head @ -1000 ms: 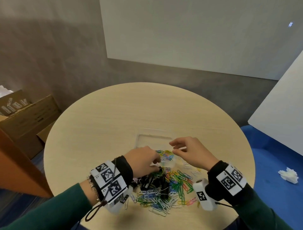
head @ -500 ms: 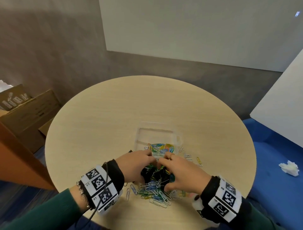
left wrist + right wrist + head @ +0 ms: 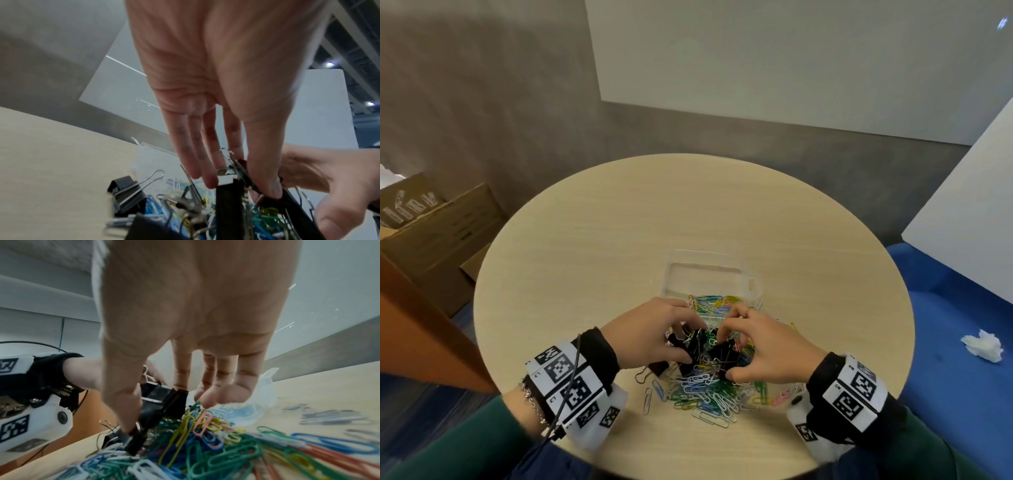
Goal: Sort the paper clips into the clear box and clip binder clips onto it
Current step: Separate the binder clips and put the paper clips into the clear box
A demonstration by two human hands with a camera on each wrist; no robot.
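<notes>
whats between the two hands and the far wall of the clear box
In the head view, coloured paper clips already inside the clear box lie just past the left hand and right hand; beyond them its floor is bare.

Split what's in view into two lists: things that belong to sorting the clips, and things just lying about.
Belongs to the job:
- clear box, some coloured clips already inside
- paper clips heaped on the round table
- black binder clips mixed into the heap
- left hand and right hand, both working in the heap

Just lying about:
- crumpled tissue on the blue seat
- cardboard boxes beside the table
</notes>
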